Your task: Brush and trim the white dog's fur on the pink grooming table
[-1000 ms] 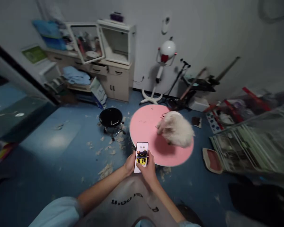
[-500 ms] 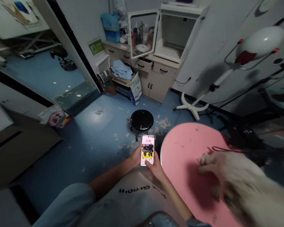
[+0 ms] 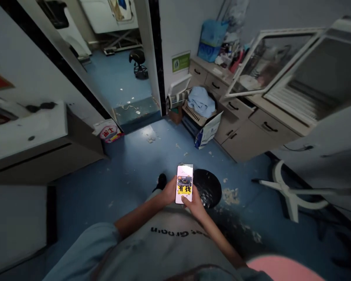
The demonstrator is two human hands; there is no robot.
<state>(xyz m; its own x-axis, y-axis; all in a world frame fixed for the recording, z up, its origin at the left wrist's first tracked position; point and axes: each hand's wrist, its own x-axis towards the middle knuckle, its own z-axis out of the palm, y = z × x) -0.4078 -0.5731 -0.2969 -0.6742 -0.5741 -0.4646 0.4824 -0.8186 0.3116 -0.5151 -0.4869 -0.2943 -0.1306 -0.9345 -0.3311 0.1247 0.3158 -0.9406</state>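
Observation:
A lit smartphone (image 3: 184,184) is held upright in front of my apron (image 3: 175,249). Its screen shows a pink and yellow picture with large dark characters and a dark panel above them. My left hand (image 3: 170,191) is closed around its left edge. My right hand (image 3: 195,203) grips the lower right side, with the thumb on the bottom of the screen. The fingers behind the phone are hidden. Just beyond my right hand stands a round black stool (image 3: 209,189).
Ahead, a pet carrier (image 3: 193,113) with a blue cloth (image 3: 201,100) stands by the drawer cabinet (image 3: 251,132). A white stand base (image 3: 289,191) is to the right, a pink round table (image 3: 283,269) at lower right. At left are a sink counter (image 3: 29,136) and a doorway. Hair tufts (image 3: 231,196) litter the floor.
My view has turned left, so the cabinet and stool sit further right. Most of the pink table and the light-furred animal on it have left the view. Both hands still hold the phone.

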